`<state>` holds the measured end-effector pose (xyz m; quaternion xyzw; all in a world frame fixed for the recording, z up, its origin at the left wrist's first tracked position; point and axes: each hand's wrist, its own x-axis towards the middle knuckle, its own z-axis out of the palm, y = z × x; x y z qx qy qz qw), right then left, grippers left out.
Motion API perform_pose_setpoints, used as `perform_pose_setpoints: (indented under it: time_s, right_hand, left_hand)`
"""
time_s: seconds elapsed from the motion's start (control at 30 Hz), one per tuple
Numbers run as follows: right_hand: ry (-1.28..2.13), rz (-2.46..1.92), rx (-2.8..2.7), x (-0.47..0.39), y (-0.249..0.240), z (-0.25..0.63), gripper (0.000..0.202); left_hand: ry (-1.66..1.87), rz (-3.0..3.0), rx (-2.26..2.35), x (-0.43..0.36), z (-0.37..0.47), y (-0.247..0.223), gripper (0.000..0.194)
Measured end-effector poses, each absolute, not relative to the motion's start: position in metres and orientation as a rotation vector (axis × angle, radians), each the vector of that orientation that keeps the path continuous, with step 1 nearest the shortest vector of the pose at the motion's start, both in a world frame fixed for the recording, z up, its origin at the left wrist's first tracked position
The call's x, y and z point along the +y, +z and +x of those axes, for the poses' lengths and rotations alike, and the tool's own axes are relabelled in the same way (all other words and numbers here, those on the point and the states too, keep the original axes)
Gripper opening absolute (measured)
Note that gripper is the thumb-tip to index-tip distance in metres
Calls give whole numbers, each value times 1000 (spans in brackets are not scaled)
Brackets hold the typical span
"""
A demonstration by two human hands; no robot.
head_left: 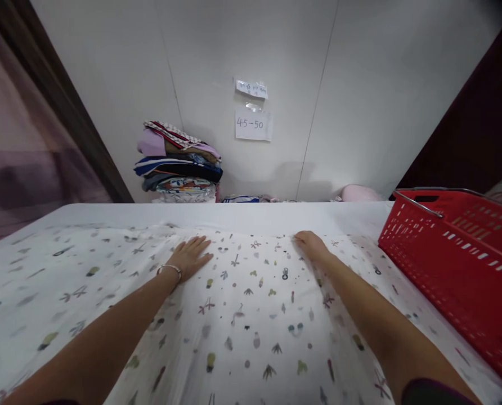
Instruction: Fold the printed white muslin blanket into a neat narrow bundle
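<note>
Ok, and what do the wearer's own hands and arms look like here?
Both the left hand and right hand are ungloved, forearms bare. A thin, pale metallic-looking bangle circles the left wrist; none shows on the right. The right sleeve is dark with a purplish edge.

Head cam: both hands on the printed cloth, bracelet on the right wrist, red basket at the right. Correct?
One error: the bracelet is on the left wrist, not the right, as the head view shows. The rest stands: left hand and right hand on the printed cloth, red basket at the right.
</note>
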<state>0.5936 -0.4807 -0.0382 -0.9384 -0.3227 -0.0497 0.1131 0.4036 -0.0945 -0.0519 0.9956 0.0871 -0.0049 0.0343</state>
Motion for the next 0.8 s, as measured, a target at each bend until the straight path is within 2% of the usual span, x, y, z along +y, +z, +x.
perform_pose_setpoints:
  time_s: [0.27,0.6,0.8]
  right_hand:
    - [-80,-2830,-932,-443,-34,593,19]
    - [-102,-2911,-733,-433,-37,597,27]
    - [-169,-2820,-980,-420,-31,561,37]
  left_hand:
    - [-6,3041,257,-97,403,-52,66]
    - [-16,3012,242,-98,402,-52,67]
    - [-20,2996,228,-96,402,-56,68]
